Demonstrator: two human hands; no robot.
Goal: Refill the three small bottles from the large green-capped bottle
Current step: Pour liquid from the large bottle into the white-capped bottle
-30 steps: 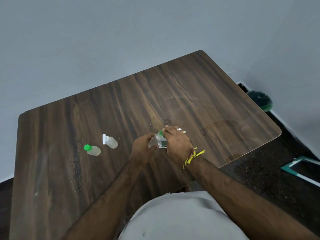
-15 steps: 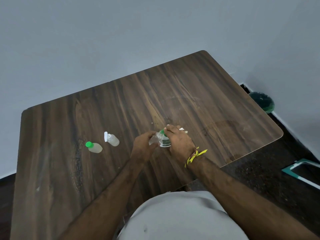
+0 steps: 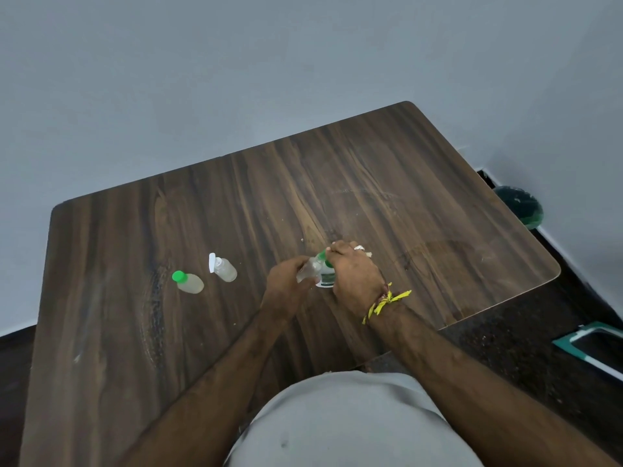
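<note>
My left hand (image 3: 286, 281) grips a small clear bottle (image 3: 308, 269), tilted toward the large bottle. My right hand (image 3: 354, 274) is wrapped around the large green-capped bottle (image 3: 326, 278), whose white-and-green label shows between the hands; its green top peeks out by my fingertips. The two bottles touch near their necks. Further left on the dark wooden table (image 3: 438, 214) stand two other small bottles: one with a green cap (image 3: 188, 281), one with its white flip cap open (image 3: 224, 268).
The table's right edge lies close to my right forearm, with dark floor beyond it. A green bin (image 3: 521, 207) sits in the corner by the wall. A teal-and-white frame (image 3: 593, 345) lies on the floor at far right.
Both hands stay together on the two bottles with little movement. The camera view has shifted slightly, so everything sits a touch lower and further right.
</note>
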